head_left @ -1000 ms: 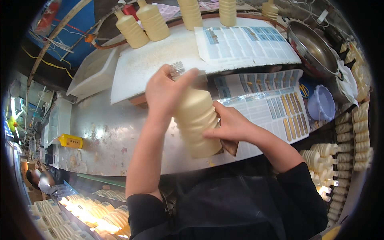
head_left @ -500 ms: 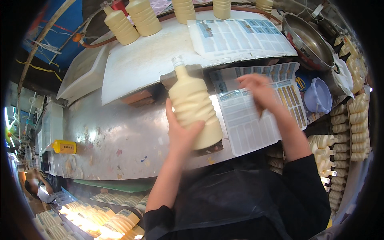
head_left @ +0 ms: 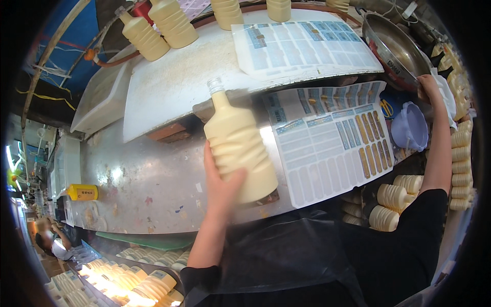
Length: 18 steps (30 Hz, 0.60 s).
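Note:
My left hand (head_left: 222, 187) is closed around the lower body of a cream-coloured plastic bottle (head_left: 238, 140) with swirled ridges and a clear threaded neck. The bottle leans slightly left over the metal worktop, and its neck points away from me. My right arm stretches out to the far right. There my right hand (head_left: 428, 88), fingers curled, is at a white cloth (head_left: 445, 97) beside a large metal pan (head_left: 396, 46). Between the two arms lies a sheet of labels (head_left: 317, 163), with gold and blue strips on its right part and bare backing on the rest.
Several similar bottles (head_left: 146, 38) stand along the back of a white board (head_left: 174, 77), which also carries another label sheet (head_left: 307, 46). A lilac bucket (head_left: 409, 128) and yellow-handled scissors (head_left: 386, 108) sit at the right. A yellow bottle (head_left: 83, 192) lies at the left. More bottles are stacked around.
My right hand has moved from above the label sheet out to the white cloth by the pan. The bottle in my left hand has shifted slightly left and nearer to me.

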Motion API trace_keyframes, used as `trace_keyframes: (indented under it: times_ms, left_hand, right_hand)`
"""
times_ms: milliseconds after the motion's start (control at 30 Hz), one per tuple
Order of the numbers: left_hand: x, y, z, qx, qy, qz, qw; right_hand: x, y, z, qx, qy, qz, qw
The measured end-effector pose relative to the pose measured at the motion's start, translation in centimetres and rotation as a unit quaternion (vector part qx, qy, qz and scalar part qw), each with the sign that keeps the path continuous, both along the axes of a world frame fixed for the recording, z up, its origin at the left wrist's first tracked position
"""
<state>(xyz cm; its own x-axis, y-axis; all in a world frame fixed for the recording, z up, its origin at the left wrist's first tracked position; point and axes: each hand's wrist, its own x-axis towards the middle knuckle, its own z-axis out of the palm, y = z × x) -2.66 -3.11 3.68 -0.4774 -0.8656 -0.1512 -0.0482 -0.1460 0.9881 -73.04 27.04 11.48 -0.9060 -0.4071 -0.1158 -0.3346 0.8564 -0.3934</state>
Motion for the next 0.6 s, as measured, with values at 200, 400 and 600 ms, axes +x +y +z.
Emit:
trace_keyframes:
  times_ms: [200, 400, 600]
  left_hand:
    - [0.3, -0.1, 0.0, -0.005, 0.011, 0.003, 1.000]
    - [0.1, -0.3, -0.4, -0.004, 0.032, -0.006, 0.999]
    - [0.4, -0.3, -1.1, -0.006, 0.036, -0.002, 0.999]
  right_hand:
    - [2.0, -3.7, 2.3, 0.288, 0.287, 0.025, 0.913]
    - [-0.3, -5.5, 1.5, 0.074, 0.068, 0.110, 0.989]
    - [-1.0, -8.2, 1.7, -0.005, -0.071, 0.085, 0.994]
